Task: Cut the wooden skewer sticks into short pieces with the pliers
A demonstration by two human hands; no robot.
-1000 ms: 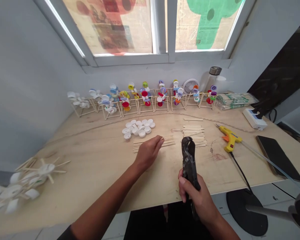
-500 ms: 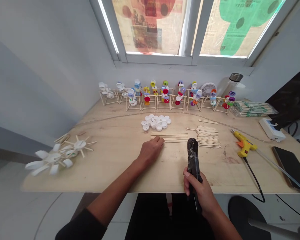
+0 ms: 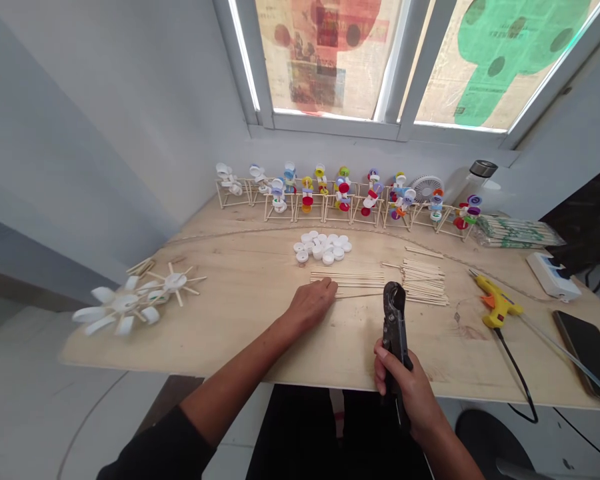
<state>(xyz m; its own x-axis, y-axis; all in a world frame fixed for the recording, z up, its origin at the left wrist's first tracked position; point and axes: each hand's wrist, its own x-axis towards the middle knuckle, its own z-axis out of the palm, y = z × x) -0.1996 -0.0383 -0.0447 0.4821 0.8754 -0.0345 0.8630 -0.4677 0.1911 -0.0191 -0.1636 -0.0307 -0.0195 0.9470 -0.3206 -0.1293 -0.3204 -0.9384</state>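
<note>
My right hand (image 3: pixel 409 389) is closed round the handles of black cutting pliers (image 3: pixel 395 319), jaws pointing away over the wooden table (image 3: pixel 250 313). My left hand (image 3: pixel 311 303) lies on the table with fingers curled, its fingertips on one long wooden stick (image 3: pixel 357 295) that it has drawn out of the row of long sticks (image 3: pixel 347 277). A pile of shorter cut sticks (image 3: pixel 423 281) lies to the right of the pliers. White bottle caps (image 3: pixel 323 247) are heaped just beyond the long sticks.
Stick-and-cap wheel models (image 3: pixel 343 197) line the back wall. White cap wheels (image 3: pixel 135 303) lie at the left edge. A yellow glue gun (image 3: pixel 497 305) with cord, a power strip (image 3: pixel 553 275), a phone (image 3: pixel 586 352), a small fan (image 3: pixel 427 189) and packed sticks (image 3: pixel 517 231) are on the right.
The view has swung left and tilted, so everything shifted right in frame. My left hand has pulled one stick toward me out of the row. The right hand still holds the pliers.
</note>
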